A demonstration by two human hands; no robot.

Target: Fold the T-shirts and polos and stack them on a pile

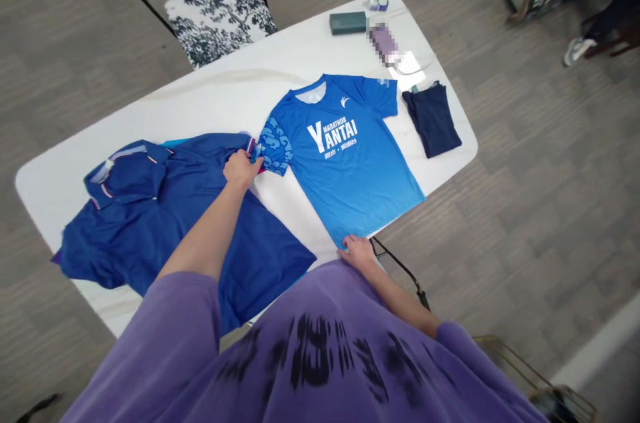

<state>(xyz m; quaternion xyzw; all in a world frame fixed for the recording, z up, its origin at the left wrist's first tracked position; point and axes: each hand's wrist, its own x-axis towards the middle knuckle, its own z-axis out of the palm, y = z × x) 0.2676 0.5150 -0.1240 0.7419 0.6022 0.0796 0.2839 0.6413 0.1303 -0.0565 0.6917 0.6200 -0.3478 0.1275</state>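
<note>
A bright blue T-shirt with white "Yantai Marathon" lettering lies spread out, front up, on the white table. To its left is a darker blue polo shirt, collar toward the far side, over other garments of which only edges show. My left hand reaches across the polo shirt, its fingers closed at the T-shirt's patterned left sleeve, where the polo's striped cuff also lies. My right hand pinches the T-shirt's bottom hem at the near table edge; its fingertips are partly hidden.
Beyond the T-shirt's right sleeve lies a folded dark navy garment. A green case, a small carton and a blurred purple item with a cable sit at the far end. A patterned chair stands behind the white table.
</note>
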